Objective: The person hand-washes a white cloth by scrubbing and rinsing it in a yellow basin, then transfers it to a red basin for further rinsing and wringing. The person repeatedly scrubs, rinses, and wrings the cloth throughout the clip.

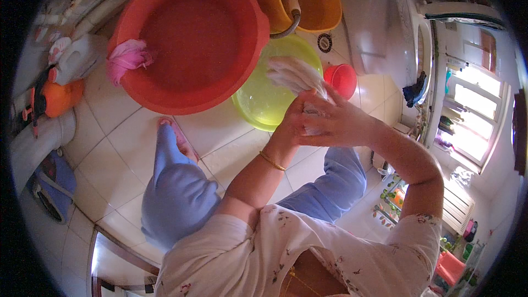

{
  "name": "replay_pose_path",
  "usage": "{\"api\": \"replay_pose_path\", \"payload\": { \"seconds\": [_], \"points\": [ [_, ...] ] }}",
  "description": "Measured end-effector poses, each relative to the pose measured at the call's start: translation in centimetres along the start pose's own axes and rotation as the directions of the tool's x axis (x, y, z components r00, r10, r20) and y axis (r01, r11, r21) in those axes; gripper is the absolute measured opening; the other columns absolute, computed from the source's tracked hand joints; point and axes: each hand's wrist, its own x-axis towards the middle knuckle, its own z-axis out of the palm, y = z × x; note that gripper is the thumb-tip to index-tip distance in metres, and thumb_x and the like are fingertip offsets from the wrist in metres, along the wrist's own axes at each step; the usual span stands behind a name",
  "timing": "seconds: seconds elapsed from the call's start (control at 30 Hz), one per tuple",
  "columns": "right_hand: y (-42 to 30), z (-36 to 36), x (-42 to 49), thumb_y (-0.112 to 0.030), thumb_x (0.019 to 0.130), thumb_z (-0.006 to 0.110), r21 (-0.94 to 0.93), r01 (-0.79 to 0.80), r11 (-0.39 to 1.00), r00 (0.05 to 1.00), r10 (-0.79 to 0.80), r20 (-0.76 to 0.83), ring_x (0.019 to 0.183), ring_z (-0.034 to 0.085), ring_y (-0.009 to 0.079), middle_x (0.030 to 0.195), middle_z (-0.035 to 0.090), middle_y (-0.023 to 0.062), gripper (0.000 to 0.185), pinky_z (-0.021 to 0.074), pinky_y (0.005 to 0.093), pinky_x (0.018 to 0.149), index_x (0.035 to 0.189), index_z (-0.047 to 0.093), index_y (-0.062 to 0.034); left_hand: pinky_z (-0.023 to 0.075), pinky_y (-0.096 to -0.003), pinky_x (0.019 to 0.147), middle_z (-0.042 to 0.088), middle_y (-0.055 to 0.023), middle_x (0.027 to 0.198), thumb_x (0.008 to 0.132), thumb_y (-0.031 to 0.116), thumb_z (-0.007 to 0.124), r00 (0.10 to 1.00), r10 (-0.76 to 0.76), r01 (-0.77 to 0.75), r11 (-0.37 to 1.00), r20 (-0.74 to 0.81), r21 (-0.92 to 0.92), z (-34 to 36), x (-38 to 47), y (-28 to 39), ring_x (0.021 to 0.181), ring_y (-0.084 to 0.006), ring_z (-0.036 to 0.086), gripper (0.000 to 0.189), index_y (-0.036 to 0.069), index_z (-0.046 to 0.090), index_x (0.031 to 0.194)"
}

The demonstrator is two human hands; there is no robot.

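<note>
A white cloth [295, 75], bunched and wrung-looking, is gripped between both my hands, held above the yellow-green basin [268, 95]. My left hand [298, 116], with a gold bracelet at its wrist, closes around the cloth from the left. Over it from the right comes my right hand [344, 120], its fingers wrapped across the cloth and overlapping the left. Part of the cloth is hidden by the fingers. A large red tub [194, 41] stands beyond to the left, with a pink cloth [130, 58] draped over its rim.
An orange-yellow bucket [307, 0] holds a shower head [292, 1] on a metal hose. A small red bucket [341, 80] stands right of the basin, near a floor drain [325, 43]. At left are a white jug [78, 60] and an orange container [64, 97] on the tiles.
</note>
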Motion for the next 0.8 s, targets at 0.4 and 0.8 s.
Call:
{"api": "replay_pose_path", "payload": {
  "seconds": [0.4, 0.8],
  "points": [
    [-1.6, 3.4, 1.3, -0.009, 0.049, 0.07, 0.351, -0.149, 0.924, 0.89, 0.28, -0.36, 0.073, 0.061, 0.0251, 0.078, 0.062, 0.0056, 0.024, 0.0506, 0.0372, 0.066, 0.07, 0.059, -0.008, 0.0509, -0.039, 0.077, 0.062, -0.0102, 0.089, 0.086, 0.033, 0.048, 0.953, -0.066, 0.109, 0.985, 0.296, -0.13, -3.5, 2.5, -1.5, 0.082, -0.0227, 0.061, 0.031, 0.005, 0.056, 0.098],
    [-4.8, 5.0, 3.8, -0.011, 0.077, 0.057, 0.678, -0.568, 0.466, 0.023, 0.833, -0.553, 0.066, 0.061, 0.0223, 0.069, 0.062, 0.0116, 0.015, 0.0482, 0.0324, 0.063, 0.07, 0.063, 0.0007, 0.0517, -0.0372, 0.073, 0.061, -0.0102, 0.087, 0.081, 0.031, 0.052, 0.971, 0.087, -0.04, 0.978, 0.224, -0.207, -2.0, 2.0, -1.3, 0.076, -0.023, 0.06, 0.03, 0.005, 0.056, 0.093]
  ]
}}
